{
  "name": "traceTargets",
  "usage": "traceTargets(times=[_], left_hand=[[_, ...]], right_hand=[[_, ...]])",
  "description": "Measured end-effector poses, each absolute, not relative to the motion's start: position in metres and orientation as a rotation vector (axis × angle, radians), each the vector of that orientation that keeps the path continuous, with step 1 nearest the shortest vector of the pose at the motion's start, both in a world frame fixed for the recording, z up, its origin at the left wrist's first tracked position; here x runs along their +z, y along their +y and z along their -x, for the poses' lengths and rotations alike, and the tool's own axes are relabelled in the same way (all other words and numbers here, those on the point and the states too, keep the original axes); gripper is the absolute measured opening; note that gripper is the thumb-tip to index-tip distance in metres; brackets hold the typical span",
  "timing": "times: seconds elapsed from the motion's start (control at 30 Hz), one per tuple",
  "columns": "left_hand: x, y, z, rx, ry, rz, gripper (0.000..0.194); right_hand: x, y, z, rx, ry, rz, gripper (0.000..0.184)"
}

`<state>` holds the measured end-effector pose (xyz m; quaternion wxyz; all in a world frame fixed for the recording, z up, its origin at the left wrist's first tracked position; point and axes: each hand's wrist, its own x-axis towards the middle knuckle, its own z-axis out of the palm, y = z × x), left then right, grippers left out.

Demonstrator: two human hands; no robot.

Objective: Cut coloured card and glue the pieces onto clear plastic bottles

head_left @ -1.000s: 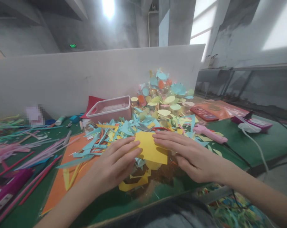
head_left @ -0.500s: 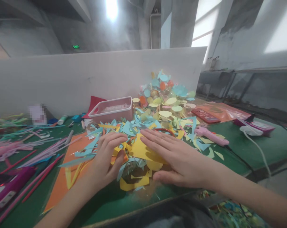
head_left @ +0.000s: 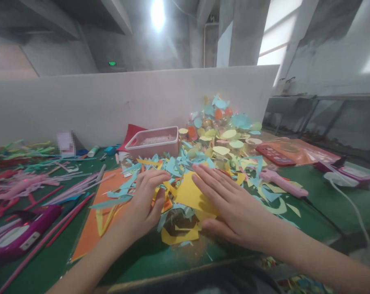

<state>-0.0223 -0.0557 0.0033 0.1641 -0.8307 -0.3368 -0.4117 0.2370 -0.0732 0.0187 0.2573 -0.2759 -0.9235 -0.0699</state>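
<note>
1. Currently, from my remote seat, I see the right hand (head_left: pixel 229 200) laid flat, palm down, over the yellow paper (head_left: pixel 187 192), its fingers stretched out along the far side and its thumb lower down, near the front edge. I read the step in hand as steadying or flattening that piece.
2. I see the left hand (head_left: pixel 148 196) just beside the paper's left edge, fingers curled and thumb held apart from them. I make out nothing pinched in it. The two hands are apart, with the paper between.
3. The yellow paper sits in front of me at mid-table, on the scraps. I cannot tell whether it is one sheet or several stacked.
4. As I judge it, any lift from here calls for getting a fingertip under a bare edge while the right palm eases off, without dragging scraps along.
5. My count: two hands, one pink bin (head_left: pixel 160 150) behind the scraps, one pink corded tool (head_left: pixel 287 183) to the right, one flat red case (head_left: pixel 275 155) beyond it, and two purple devices, the left purple device (head_left: pixel 27 232) and the right purple device (head_left: pixel 346 173).
6. I count one orange sheet (head_left: pixel 88 241) at the left and one yellow offcut (head_left: pixel 176 238) nearest the front edge. The paper-topped cups (head_left: pixel 221 150) and blue strips overlap too much for me to count.
</note>
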Motion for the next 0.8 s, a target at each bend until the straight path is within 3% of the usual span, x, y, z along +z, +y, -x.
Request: traceTargets(times=[0.13,0.27,0.47,0.63,0.8], left_hand=[[0.0033,-0.0562,0.0213,-1.164,-0.970,2.356,0.034],[0.0024,-0.0560,0.0217,-1.136,-0.982,2.374,0.032],[0.0014,-0.0551,0.0228,-1.141,-0.990,2.362,0.032],[0.0012,-0.0545,0.0236,-1.119,-1.007,2.364,0.033],[0.0009,-0.0539,0.0242,-1.133,-1.029,2.343,0.035]], right_hand=[[0.0169,-0.0728,-0.2356,-0.033,-2.598,0.827,0.069],[0.0179,-0.0712,-0.2354,-0.131,-2.511,0.798,0.077],[0.0179,-0.0735,-0.2358,-0.024,-2.628,0.839,0.071],[0.0158,-0.0740,-0.2365,-0.149,-2.485,0.811,0.076],[0.0158,-0.0745,-0.2357,0.015,-2.597,0.844,0.070]])
